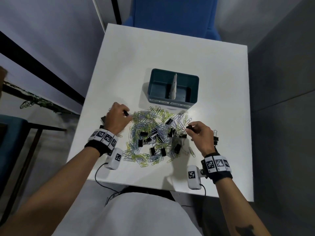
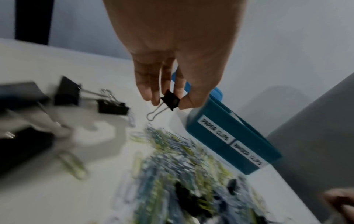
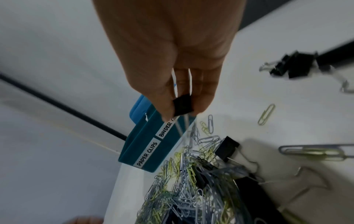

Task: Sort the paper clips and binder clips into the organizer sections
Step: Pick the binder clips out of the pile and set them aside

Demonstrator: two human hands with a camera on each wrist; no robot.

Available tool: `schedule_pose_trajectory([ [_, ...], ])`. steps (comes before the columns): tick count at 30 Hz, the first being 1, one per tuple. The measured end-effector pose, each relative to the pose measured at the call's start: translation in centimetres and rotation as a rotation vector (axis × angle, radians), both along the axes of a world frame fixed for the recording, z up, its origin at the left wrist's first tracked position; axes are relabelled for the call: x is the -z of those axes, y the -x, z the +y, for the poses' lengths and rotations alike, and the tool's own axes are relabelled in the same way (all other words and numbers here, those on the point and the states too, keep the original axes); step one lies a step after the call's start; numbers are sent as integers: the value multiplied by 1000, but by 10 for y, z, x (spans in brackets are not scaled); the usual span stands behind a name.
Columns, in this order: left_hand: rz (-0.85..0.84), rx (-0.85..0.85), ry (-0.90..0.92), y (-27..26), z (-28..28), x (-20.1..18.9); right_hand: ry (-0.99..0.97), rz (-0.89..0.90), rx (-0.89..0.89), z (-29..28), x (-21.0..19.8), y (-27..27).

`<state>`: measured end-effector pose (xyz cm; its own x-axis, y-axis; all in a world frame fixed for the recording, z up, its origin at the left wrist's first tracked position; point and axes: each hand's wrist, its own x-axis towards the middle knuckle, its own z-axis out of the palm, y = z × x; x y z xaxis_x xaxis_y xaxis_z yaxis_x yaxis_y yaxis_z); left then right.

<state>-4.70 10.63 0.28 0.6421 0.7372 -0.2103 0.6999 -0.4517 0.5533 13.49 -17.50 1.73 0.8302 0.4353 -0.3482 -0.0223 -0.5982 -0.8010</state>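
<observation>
Both hands pinch black clips over the worktop's [image 1: 213, 82] near-edge pile [image 1: 153, 135]: left hand [image 1: 117, 116] one binder clip [image 2: 171, 101], right hand [image 1: 201, 133] another clip [image 3: 182, 104].

The blue organizer box [image 3: 145, 145] had two white labels on its front wall. The left label [image 3: 147, 153] said "PAPER CLIPS" in black letters. The right label [image 2: 249, 155] said "BINDER CLIPS", but in the right wrist view a hand hid the second word. Black and white square code tags [image 1: 210, 164] sat on the wristbands; they were not words.
</observation>
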Motion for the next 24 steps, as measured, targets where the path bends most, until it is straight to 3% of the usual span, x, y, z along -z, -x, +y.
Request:
schedule_pose_trajectory([
  [3,222,-9,-70,20,21,5,8,-5,-26,0,-1,5],
  [6,310,77,-59,30,30,15,21,-25,-73,7,-3,12],
  [11,312,177,-138,33,22,18,-10,32,-34,16,-2,15],
  [14,178,310,-265,18,-8,2,-54,77,-1,19,-4,14],
  [17,-3,549,-74,-10,-56,-16,-95,113,13,21,-7,14],
  [20,0,711,164,-37,-94,-18,-141,128,34,24,-16,16],
  [24,-122,612,486,-57,-113,-15,-222,162,66,27,-30,15],
])
